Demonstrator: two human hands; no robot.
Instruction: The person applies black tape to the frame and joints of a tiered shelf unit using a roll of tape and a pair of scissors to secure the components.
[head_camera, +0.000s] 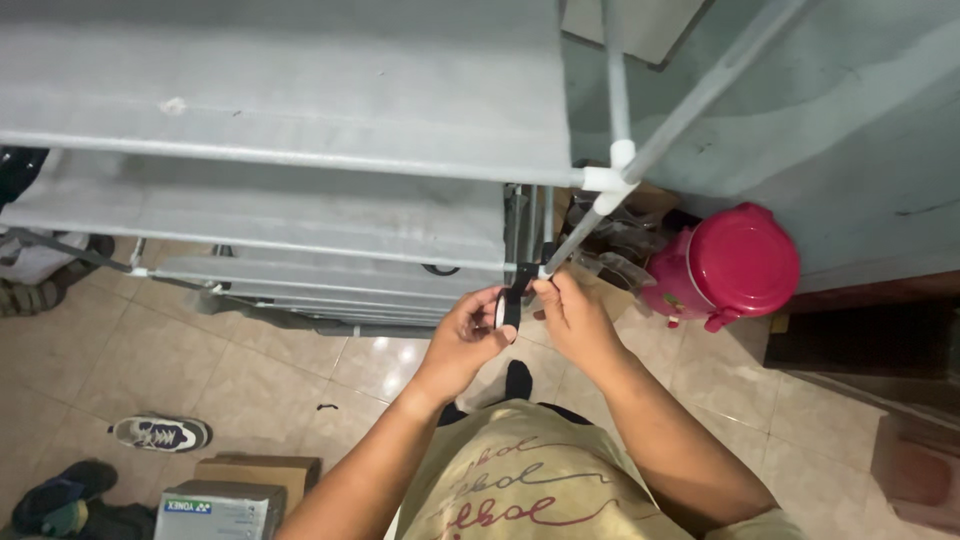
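- The person's yellow shirt (520, 480) with red writing is showing at the very bottom, nearest to us.
- The left hand (467, 338) is pinching a roll of black tape (508, 309), its grip closing narrowly around the roll.
- The right hand (572, 312) is sitting just beside the roll, its fingers pinching the loose black strip of tape.
- The tape is hanging right below the grey rack (300, 150), close to the rack's thin pole (575, 240).
- A red jug (730, 268) is standing on the floor to the right of the tape.
- A shoe (160, 433) is lying on the tiled floor (250, 370), far to the left of the tape.
- A cardboard box (245, 485) is sitting near that shoe.
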